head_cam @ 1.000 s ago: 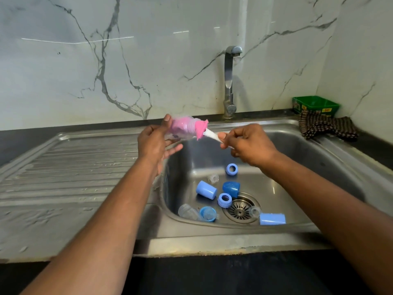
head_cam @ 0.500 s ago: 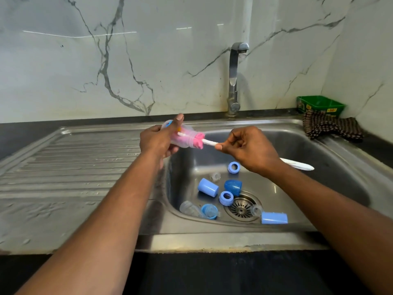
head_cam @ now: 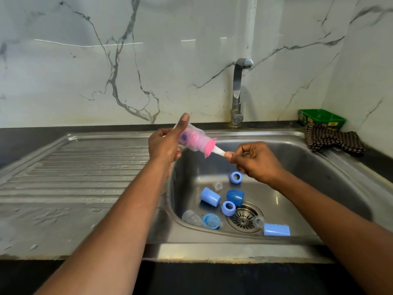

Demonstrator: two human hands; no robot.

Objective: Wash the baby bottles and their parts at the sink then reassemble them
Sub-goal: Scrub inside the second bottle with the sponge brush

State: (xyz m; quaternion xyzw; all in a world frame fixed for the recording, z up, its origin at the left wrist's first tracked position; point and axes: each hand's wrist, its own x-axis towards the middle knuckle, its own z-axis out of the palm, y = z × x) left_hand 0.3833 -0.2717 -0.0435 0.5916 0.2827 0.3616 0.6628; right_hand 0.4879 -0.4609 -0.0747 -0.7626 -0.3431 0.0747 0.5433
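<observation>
Steel sink point(head_cam: 331, 171), basin floor below right hand fingers point(head_cam: 238, 155): two blue rings point(head_cam: 235, 177), blue caps point(head_cam: 210, 196), clear teats point(head_cam: 217, 185), clear bottle point(head_cam: 192, 218) beside drain point(head_cam: 243, 219). Drainboard point(head_cam: 74, 167) left of left hand fingers. Checked cloth point(head_cam: 333, 141) on rim, far right.

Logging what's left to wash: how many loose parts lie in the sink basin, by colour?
Light blue caps: 2
Dark blue cap: 1
Blue rings: 3
Clear pieces: 3
Total: 9
</observation>
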